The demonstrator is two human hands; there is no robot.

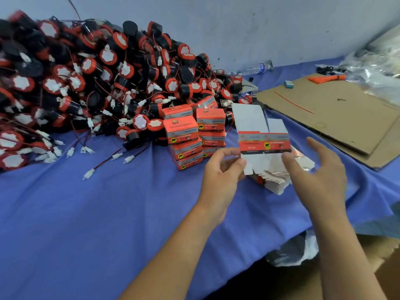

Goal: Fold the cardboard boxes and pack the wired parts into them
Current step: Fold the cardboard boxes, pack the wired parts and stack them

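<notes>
A flat, unfolded cardboard box (263, 135), white with a red and grey printed band, stands upright above the blue cloth. My left hand (220, 169) pinches its lower left corner between thumb and fingers. My right hand (318, 169) is at its lower right, thumb touching the bottom edge, fingers spread and straight. Beneath lies a pile of flat box blanks (275, 180). Two stacks of folded red boxes (190, 135) stand to the left. A big heap of black and red round wired parts (86, 79) with white plugs fills the left.
A brown cardboard sheet (329, 113) lies at the right with a red wire and an orange bundle on it. A plastic bottle (255, 69) lies by the wall. Clear plastic bags sit at the far right. The table edge drops off at the lower right.
</notes>
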